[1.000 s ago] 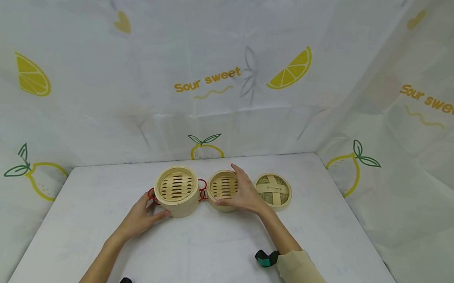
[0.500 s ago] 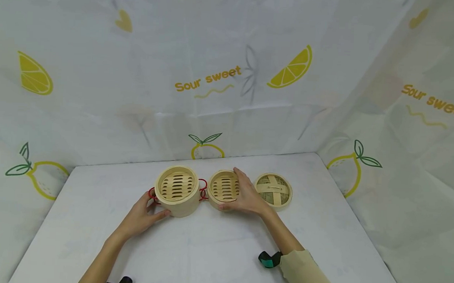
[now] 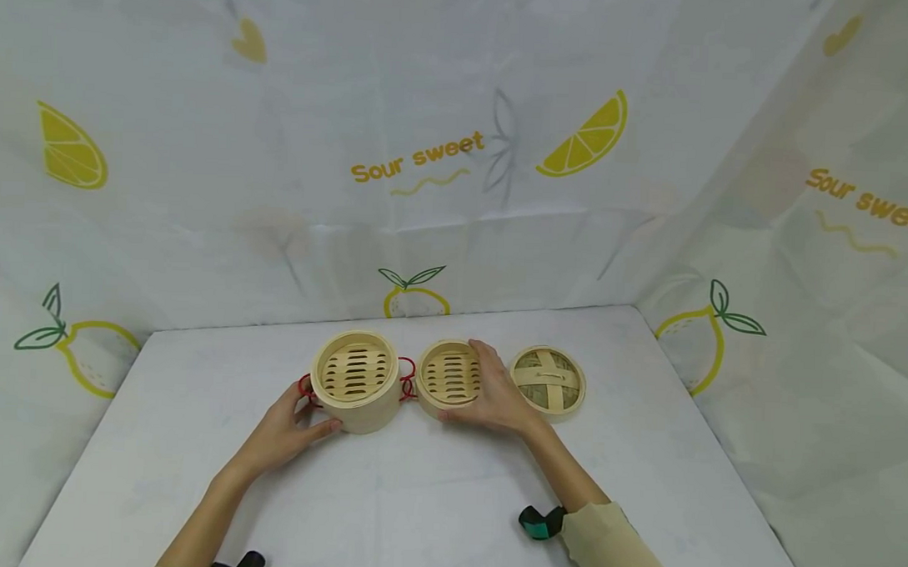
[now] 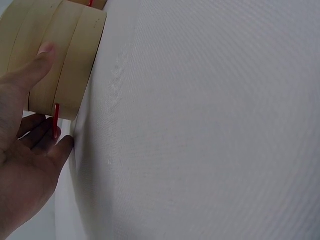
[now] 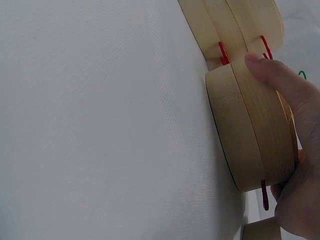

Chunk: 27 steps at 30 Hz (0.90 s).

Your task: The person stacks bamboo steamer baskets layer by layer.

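Observation:
A tall round bamboo steamer (image 3: 363,415) with a slatted top and red side loops stands at the left of the group. My left hand (image 3: 279,432) holds it from the left, thumb along its front wall and fingers by the red loop (image 4: 56,120). Beside it is a lower bamboo steamer (image 3: 451,375), also slatted. My right hand (image 3: 495,398) grips this one from the right, with the thumb (image 5: 272,72) on its near wall and the other fingers round the far side, partly hidden. Right of that hand lies a woven bamboo lid (image 3: 546,380) with a crossed-strip top.
All three pieces stand in a row on a white-covered table (image 3: 416,507), toward its back edge. A white curtain (image 3: 240,184) printed with lemons rises behind and at the sides. Black wrist straps (image 3: 541,523) show near the forearms.
My right hand has lowered slightly and settled closer round the lower steamer, its thumb sliding from the top rim down to the front wall. The left hand has stayed in place.

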Available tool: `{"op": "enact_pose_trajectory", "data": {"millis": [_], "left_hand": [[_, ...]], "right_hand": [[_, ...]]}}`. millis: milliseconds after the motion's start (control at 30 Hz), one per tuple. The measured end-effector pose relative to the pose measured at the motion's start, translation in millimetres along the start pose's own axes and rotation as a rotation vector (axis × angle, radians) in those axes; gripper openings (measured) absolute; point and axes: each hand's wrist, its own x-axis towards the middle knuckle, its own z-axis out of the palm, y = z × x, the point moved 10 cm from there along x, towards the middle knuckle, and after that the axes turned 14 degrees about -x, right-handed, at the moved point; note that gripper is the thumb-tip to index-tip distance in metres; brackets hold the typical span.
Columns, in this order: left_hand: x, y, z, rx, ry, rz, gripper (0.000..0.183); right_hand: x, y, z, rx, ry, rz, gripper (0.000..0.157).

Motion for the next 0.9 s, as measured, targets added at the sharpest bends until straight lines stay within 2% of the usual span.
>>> {"op": "enact_pose_trajectory", "data": {"millis": [433, 900], "left_hand": [[-0.3, -1.1, -0.5, -0.008, -0.003, 0.005, 0.092], [-0.3, -1.0, 0.7, 0.006, 0.002, -0.001, 0.092]], "right_hand": [[0, 0, -2.3, 0.016, 0.041, 0.017, 0.133], [-7, 6, -10.9, 0.004, 0.08, 0.072, 0.134]]}}
